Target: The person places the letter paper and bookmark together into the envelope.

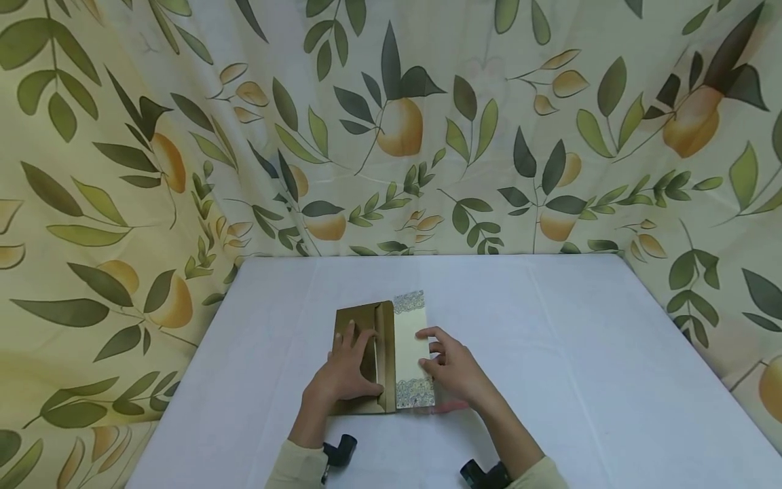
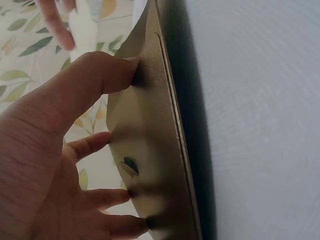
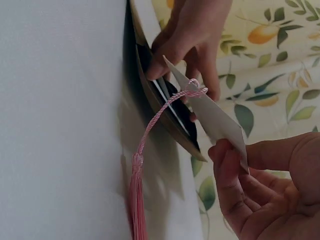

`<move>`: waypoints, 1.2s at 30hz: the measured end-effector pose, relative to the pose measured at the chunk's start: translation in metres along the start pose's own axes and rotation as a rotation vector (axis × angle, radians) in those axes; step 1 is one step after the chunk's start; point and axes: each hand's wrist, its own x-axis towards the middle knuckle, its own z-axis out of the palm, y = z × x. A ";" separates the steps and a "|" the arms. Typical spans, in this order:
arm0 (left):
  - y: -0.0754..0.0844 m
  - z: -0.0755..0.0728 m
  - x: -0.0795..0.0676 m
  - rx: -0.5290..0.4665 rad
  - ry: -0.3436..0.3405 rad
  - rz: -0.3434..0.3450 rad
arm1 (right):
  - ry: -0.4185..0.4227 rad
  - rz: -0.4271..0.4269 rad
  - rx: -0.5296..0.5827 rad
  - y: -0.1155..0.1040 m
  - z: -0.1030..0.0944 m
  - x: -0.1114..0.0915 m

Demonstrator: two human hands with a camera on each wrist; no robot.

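A gold-brown envelope [image 1: 364, 314] lies on the white table, its opening along the right side. My left hand [image 1: 347, 372] rests on it with fingers spread; in the left wrist view the thumb and fingertips touch the gold surface [image 2: 155, 115]. A cream card [image 1: 412, 346] with grey lace-like bands at both ends lies at the envelope's right edge. My right hand [image 1: 455, 367] pinches the card's right edge between thumb and fingers. From the card [image 3: 217, 115] hangs a pink cord with a tassel [image 3: 137, 200], seen clearly in the right wrist view.
The white-covered table [image 1: 580, 380] extends around the envelope on all sides. Behind and beside it hangs a curtain [image 1: 403, 183] printed with leaves and orange fruit. A small black camera is worn at each wrist.
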 end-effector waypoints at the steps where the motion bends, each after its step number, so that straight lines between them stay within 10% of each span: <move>1: 0.000 0.000 0.000 -0.001 -0.002 -0.001 | -0.011 -0.005 -0.004 0.001 0.001 0.001; 36: -0.008 -0.007 0.000 -0.070 -0.042 0.009 | -0.079 0.074 -0.014 -0.005 0.027 0.027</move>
